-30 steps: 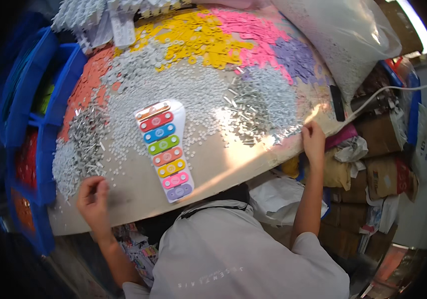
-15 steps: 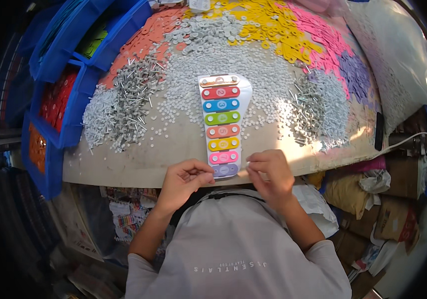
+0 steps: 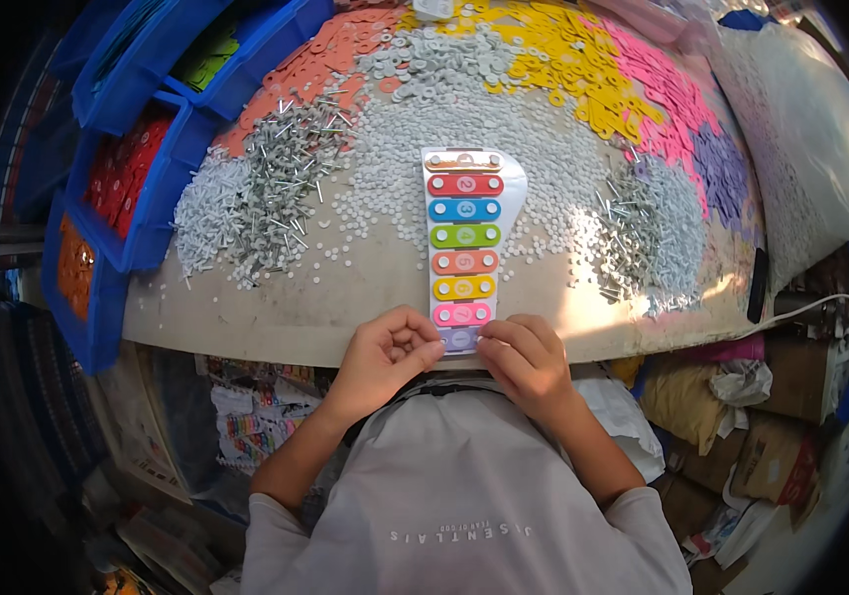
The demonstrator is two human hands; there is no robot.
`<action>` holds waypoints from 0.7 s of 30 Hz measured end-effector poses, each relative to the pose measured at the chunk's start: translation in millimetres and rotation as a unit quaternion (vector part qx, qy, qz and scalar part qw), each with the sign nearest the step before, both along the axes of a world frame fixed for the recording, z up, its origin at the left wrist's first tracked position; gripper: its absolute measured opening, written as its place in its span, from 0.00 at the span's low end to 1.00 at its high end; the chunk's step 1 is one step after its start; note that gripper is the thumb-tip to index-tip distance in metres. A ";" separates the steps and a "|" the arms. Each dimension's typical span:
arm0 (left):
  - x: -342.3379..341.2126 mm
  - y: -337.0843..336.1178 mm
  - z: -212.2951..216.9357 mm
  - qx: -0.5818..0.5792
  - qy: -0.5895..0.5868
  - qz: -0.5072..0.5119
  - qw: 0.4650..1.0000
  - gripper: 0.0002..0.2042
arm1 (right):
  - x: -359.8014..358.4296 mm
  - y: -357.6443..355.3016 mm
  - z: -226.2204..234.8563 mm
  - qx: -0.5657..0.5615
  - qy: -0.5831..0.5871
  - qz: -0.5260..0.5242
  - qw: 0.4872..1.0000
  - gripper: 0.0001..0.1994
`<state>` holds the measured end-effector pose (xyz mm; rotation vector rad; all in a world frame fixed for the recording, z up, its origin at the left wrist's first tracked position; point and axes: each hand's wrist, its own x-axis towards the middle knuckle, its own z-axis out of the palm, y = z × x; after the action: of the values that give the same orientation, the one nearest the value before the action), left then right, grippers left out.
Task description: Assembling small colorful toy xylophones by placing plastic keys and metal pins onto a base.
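Note:
A toy xylophone (image 3: pixel 464 235) lies lengthwise in front of me on the table. Its bars of different colours sit on a white base, with white caps at the ends of the bars from top to pink. At the near end is the purple bar (image 3: pixel 460 340), whose ends are partly covered by my fingers. My left hand (image 3: pixel 380 362) is closed, thumb against curled fingers, at that bar's left end. Across from it, my right hand (image 3: pixel 531 369) pinches its fingertips together at the right end. Anything small in either pinch is hidden.
White caps (image 3: pixel 454 114) form a wide heap beyond the xylophone. Metal pins (image 3: pixel 291 174) and white plastic pegs (image 3: pixel 208 213) lie left; similar piles lie right. Yellow bars (image 3: pixel 573 59), pink and purple ones are heaped farther back. Blue bins (image 3: pixel 162 188) stand left, a translucent bag (image 3: pixel 801 139) right.
My right hand has come down and inward to the purple bar's right end. My left hand stays at the left end. The whole view has shifted slightly.

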<state>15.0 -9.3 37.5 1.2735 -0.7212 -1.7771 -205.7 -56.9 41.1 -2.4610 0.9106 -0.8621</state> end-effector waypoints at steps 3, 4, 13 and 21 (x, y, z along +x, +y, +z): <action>-0.7 -1.0 -0.3 -0.004 -0.024 -0.025 0.999 0.05 | 0.2 -0.4 -0.4 -0.004 0.005 0.003 1.000 0.11; -1.6 -1.0 -2.0 -0.008 -0.026 -0.036 0.999 0.07 | 0.3 -0.4 -0.3 0.000 -0.005 -0.002 1.000 0.11; -1.0 -10.2 4.7 -0.038 -0.178 -0.110 0.977 0.35 | 2.8 -4.1 4.7 0.571 -0.148 -0.156 0.792 0.13; -11.3 -10.2 -4.2 -0.044 -0.112 -0.079 0.990 0.37 | 1.2 -5.9 -1.0 0.637 -0.138 -0.090 0.753 0.08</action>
<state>3.8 -19.5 33.3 1.4033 -1.0413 -1.7224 -204.5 -62.7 40.0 -1.0345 1.0875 -0.3597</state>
